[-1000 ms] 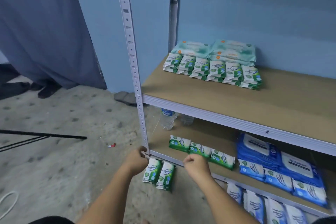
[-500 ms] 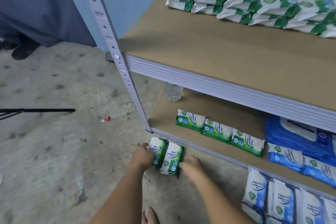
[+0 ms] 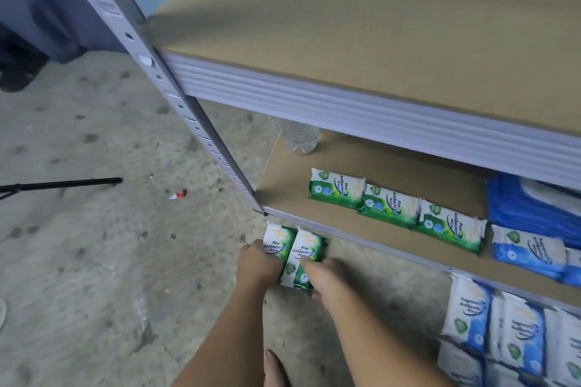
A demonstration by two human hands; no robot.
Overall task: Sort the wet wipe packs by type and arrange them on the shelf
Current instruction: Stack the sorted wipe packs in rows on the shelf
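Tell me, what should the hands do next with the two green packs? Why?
Probably lift both floor packs onto the lower shelf, left of the green row: the left hand and right hand each grip one, labels match, bare board shows there.

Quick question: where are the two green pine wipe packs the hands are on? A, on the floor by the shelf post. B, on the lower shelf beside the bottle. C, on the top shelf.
A: the left hand and right hand hold the green pine wipe packs on the concrete floor.
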